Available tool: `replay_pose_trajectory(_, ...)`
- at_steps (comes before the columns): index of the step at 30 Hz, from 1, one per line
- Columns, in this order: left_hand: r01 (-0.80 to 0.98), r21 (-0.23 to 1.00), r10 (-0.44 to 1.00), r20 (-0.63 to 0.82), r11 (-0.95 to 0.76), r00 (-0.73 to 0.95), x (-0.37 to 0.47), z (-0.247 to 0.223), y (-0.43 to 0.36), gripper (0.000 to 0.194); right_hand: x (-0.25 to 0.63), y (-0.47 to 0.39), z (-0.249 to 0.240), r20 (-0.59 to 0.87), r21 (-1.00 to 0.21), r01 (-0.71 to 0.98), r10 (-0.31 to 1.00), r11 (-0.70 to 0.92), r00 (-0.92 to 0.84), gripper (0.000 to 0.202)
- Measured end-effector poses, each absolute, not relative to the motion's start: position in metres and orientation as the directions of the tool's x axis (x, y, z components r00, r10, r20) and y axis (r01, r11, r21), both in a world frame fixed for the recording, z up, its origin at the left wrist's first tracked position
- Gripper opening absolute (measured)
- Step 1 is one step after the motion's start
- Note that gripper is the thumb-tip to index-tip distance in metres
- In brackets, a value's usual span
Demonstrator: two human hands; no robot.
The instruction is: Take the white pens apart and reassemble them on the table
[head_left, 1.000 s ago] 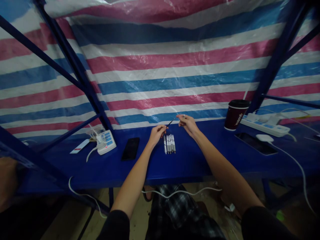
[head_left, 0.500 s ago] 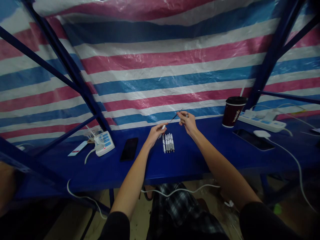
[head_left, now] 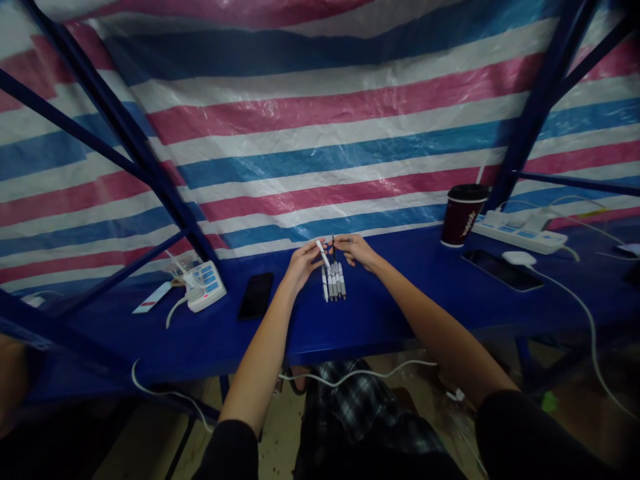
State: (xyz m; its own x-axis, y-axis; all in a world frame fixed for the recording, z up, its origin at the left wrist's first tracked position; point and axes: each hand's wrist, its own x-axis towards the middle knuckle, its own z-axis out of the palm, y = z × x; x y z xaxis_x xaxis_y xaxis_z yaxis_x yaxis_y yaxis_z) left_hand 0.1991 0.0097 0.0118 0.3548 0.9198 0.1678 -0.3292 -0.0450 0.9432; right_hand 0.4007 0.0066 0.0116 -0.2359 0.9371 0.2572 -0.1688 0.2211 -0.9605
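Observation:
My left hand [head_left: 303, 262] is closed around a white pen barrel [head_left: 323, 254], which tilts with its top toward the wall. Close beside it, my right hand [head_left: 358, 249] pinches a thin dark pen refill [head_left: 333, 248] that points roughly away from me. Refill and barrel are side by side; whether they touch I cannot tell. Just below both hands, several white and grey pens [head_left: 337, 285] lie in a row on the blue table [head_left: 370, 320].
A black phone [head_left: 255, 296] and a white power strip [head_left: 206, 287] lie to the left. At right stand a dark lidded cup [head_left: 460, 217] with a straw, another power strip [head_left: 520, 233] and a second phone [head_left: 500, 269] with a white charger [head_left: 519, 259]. A striped plastic sheet [head_left: 320, 140] hangs behind.
My right hand has come left and down toward my left hand with the refill, which has swung from slanting to nearly straight. More of the white barrel shows. The view has shifted slightly.

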Motion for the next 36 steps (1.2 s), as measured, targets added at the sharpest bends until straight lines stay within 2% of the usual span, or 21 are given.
replay_pose_trajectory(4,-0.307,0.952,0.918,0.134,-0.015,0.372,0.1995,0.0111,0.0085,0.037,0.4001,0.0066,0.0103,0.258,-0.964,-0.126,0.94,0.234,-0.226,0.025)
replay_pose_trajectory(12,-0.255,0.967,0.903,0.108,0.002,0.417,0.1992,0.0107,0.0065,0.037,0.3991,0.0069,0.008,0.287,-0.957,-0.111,0.93,0.267,-0.232,0.035)
replay_pose_trajectory(36,-0.261,0.965,0.927,0.106,-0.009,0.36,0.2011,0.0107,0.0045,0.04,0.3977,0.0042,0.0095,0.319,-0.948,-0.087,0.921,0.307,-0.225,0.035)
